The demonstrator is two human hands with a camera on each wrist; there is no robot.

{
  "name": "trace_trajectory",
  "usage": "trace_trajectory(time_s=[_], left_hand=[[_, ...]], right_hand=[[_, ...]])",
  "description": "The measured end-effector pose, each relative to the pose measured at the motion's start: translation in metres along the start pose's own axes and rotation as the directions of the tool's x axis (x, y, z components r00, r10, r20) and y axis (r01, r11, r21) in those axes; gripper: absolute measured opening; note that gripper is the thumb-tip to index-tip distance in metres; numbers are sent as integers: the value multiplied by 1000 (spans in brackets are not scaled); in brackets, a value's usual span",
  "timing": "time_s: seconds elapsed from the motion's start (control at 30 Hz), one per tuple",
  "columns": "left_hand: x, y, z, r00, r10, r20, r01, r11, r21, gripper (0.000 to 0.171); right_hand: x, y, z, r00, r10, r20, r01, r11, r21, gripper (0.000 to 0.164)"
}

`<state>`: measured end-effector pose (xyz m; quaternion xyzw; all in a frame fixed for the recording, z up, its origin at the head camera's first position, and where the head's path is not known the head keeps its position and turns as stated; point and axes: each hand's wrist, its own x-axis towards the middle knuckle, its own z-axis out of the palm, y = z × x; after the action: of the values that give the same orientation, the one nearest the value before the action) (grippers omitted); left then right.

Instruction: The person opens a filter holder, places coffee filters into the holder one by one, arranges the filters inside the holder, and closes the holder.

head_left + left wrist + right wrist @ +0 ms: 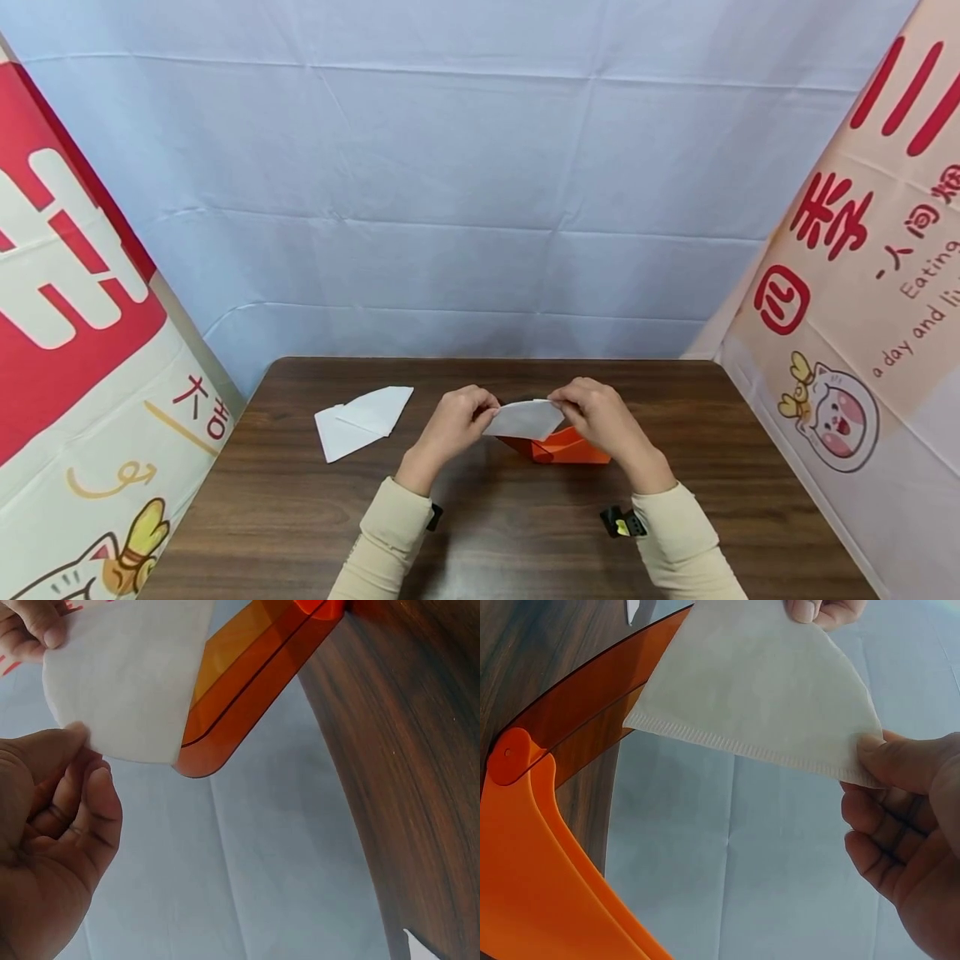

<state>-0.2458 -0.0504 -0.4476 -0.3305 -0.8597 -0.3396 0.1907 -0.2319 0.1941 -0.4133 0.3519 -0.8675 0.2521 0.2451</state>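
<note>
A white paper coffee filter point(522, 419) is stretched between both hands above the table. My left hand point(453, 421) pinches its rounded edge between thumb and fingers. The right hand point(602, 417) pinches the filter's other end, at a corner by the crimped seam visible in the right wrist view. Just beneath it stands an orange plastic container point(577, 450) with a translucent amber lid point(592, 690) swung up on its hinge. The filter partly covers that lid, and the container's inside is hidden.
More white coffee filters point(366, 421) lie fanned out on the left of the dark wooden table point(285, 525). A pale cloth point(450, 183) hangs behind the table, and printed cloths point(832, 333) hang at both sides.
</note>
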Motion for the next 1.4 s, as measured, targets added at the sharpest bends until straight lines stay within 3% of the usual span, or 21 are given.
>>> trace_trajectory(time_s=[0.1, 0.2, 0.33, 0.5, 0.83, 1.07, 1.27, 1.4], left_hand=[[-1, 1, -4, 1000, -11, -2, 11, 1000, -11, 4], [-2, 2, -9, 1000, -21, -1, 21, 999, -35, 4], [-1, 2, -11, 1000, -28, 3, 28, 998, -48, 5], [-1, 3, -9, 999, -41, -3, 40, 998, -50, 5], [10, 8, 2, 998, 13, -67, -16, 998, -55, 4], [17, 7, 11, 996, 22, -91, -29, 997, -68, 5], [20, 10, 19, 997, 18, -74, -23, 997, -70, 4], [21, 12, 25, 998, -3, -65, -2, 997, -80, 4]], right_hand=[[0, -3, -7, 991, 100, 84, -101, 995, 1, 27], [-1, -5, -18, 957, 223, 186, -224, 975, -16, 39], [-6, -1, -24, 930, 282, 237, -279, 959, -48, 46], [-11, 2, -24, 923, 297, 245, -291, 955, -60, 47], [-27, 19, -24, 887, 399, 233, -377, 916, -135, 63], [-37, 35, -20, 855, 454, 250, -439, 891, -114, 74], [-48, 48, -14, 850, 463, 250, -460, 885, -76, 79], [-55, 56, -9, 832, 492, 258, -498, 866, -47, 81]])
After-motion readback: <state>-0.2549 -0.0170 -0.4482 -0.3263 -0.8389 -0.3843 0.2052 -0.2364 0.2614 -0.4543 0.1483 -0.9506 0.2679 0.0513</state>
